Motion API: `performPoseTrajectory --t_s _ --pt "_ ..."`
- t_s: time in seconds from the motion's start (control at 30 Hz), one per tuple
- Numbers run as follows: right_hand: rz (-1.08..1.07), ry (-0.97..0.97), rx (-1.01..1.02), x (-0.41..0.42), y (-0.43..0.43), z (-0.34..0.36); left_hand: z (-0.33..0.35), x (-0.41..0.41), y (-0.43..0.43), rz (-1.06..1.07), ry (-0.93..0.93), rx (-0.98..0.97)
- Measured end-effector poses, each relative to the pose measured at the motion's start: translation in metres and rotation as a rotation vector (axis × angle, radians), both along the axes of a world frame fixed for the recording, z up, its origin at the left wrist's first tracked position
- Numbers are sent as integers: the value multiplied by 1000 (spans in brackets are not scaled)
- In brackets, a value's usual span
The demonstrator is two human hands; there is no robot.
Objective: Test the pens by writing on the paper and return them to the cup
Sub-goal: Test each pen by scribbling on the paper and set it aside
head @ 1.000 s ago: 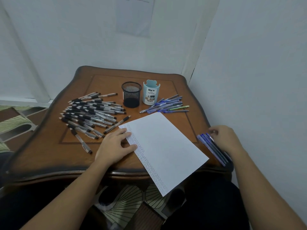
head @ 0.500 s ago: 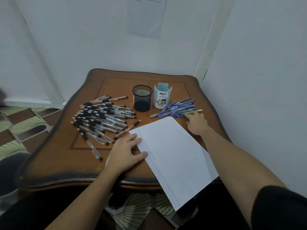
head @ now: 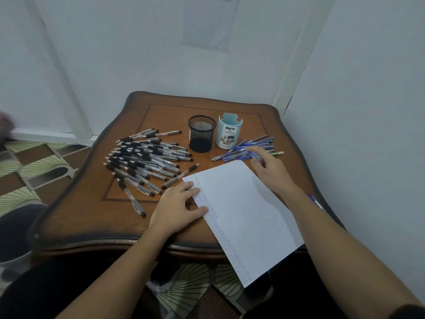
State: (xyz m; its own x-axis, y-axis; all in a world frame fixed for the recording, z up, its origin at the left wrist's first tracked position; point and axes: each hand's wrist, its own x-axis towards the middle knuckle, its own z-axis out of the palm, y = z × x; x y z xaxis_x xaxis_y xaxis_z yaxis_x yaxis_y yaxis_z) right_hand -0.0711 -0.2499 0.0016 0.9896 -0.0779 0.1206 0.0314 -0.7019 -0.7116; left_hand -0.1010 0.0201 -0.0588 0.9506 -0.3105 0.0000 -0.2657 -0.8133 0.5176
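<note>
Blue pen (head: 257, 157) pinched in curled fingertips of right hand (head: 270, 168), at near edge of loose blue pens (head: 249, 147) just right of light-blue cup (head: 230, 134). Somewhat blurred, but lying crosswise to the rest, so probably clear of the pile. Light, stiff, smooth plastic barrel, likely to roll and slip. Best gripped on the lower third near the tip, ready for writing without a regrip. Little force needed. Watch for dragging neighbours along, green pen (head: 277, 153) included. Paper (head: 243, 210) thin and floppy, overhanging the near table edge, pressed flat at its left margin by left hand (head: 177, 208), fingers straight, holding nothing. Better to write on the supported part, not the overhang. Mesh cup (head: 202, 134) just left of light-blue cup, both upright, no pens sticking out of either. Black pens (head: 147, 162) spread further left on table (head: 92, 215). Stray pen (head: 315, 201) at right table edge, beside the forearm.
</note>
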Motion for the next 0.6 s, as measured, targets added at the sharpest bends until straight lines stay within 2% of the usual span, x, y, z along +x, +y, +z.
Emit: performPoseTrajectory --t_s 0.13,0.3,0.33,0.5,0.6 --pt "-12 -8 136 -12 13 6 1 -2 0 1 9 13" --pt "-86 -33 687 -27 31 6 3 -4 -1 5 11 22" --pt "-101 -7 740 -32 34 4 3 -4 -1 7 12 23" --pt "-32 254 761 -59 54 -12 5 -4 -1 9 9 24" --pt "36 227 744 -67 60 -29 4 -5 -2 11 8 21"
